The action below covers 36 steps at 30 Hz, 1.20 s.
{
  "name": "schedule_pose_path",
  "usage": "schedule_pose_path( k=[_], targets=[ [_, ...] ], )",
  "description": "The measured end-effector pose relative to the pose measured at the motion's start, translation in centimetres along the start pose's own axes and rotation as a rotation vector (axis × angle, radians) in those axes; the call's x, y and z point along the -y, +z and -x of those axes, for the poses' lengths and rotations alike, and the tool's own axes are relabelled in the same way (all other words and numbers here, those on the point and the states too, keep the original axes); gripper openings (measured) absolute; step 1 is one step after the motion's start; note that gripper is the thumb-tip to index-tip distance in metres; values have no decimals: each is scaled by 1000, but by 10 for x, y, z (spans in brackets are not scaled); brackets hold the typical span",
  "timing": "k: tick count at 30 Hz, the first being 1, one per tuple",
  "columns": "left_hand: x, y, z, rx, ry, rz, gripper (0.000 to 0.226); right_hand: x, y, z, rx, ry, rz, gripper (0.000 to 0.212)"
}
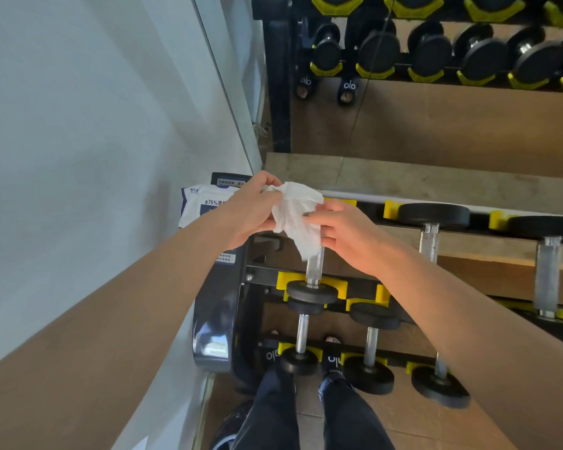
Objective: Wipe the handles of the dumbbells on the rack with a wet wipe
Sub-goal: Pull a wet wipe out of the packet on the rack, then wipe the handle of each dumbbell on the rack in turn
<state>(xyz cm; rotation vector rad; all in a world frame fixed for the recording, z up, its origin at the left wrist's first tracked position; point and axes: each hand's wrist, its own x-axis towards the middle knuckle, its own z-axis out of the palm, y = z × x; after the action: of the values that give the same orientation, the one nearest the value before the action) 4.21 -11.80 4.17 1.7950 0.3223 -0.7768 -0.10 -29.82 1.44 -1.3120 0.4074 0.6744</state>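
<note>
Above rack's left end, near pack of wipes (202,203), I see wipe (294,216) held by both hands. Left hand (251,212) fingers curl, pinch top corner. Right hand (345,235) fingers curl, pinch side. Wipe soft, wet, light, floppy. Handle (316,264) below looks hard, bumpy, won't slip much. I'd wrap wipe round handle's middle.

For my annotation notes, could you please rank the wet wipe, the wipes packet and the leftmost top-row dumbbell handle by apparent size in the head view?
1. Wet wipe.
2. Wipes packet, partly hidden, so unsure.
3. Dumbbell handle, mostly covered.
</note>
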Motion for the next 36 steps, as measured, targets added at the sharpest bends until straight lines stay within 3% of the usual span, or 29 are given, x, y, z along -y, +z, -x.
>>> schedule_pose_path(
  k=[5,9,14,18,21,25,27,31,33,36],
  targets=[
    [-7,7,4,-91,41,-87,20,2,-7,0,-18,-8,-135,42],
    [-9,7,5,-161,-1,66,24,1,-17,2,-49,-7,-255,39],
    [-11,8,11,56,-107,250,30,0,-23,2,-84,-19,-150,50],
    [-11,10,12,29,-120,208,61,6,-25,2,-223,-34,-68,70],
    [-14,10,13,11,-77,141,58,13,-26,6,-139,-104,79,84],
    [-17,11,14,-13,-11,-59,22,21,-24,15,-123,-245,716,56],
    [-19,13,13,-20,3,-181,8,21,-23,14,-166,-308,907,37],
    [-22,14,17,76,20,-470,27,23,-24,12,-194,-371,1067,12],
    [-19,12,20,86,71,-620,32,29,-25,17,-110,-378,1083,13],
    [-14,9,19,46,170,-754,9,35,-28,18,-17,-206,902,22]
  ],
)
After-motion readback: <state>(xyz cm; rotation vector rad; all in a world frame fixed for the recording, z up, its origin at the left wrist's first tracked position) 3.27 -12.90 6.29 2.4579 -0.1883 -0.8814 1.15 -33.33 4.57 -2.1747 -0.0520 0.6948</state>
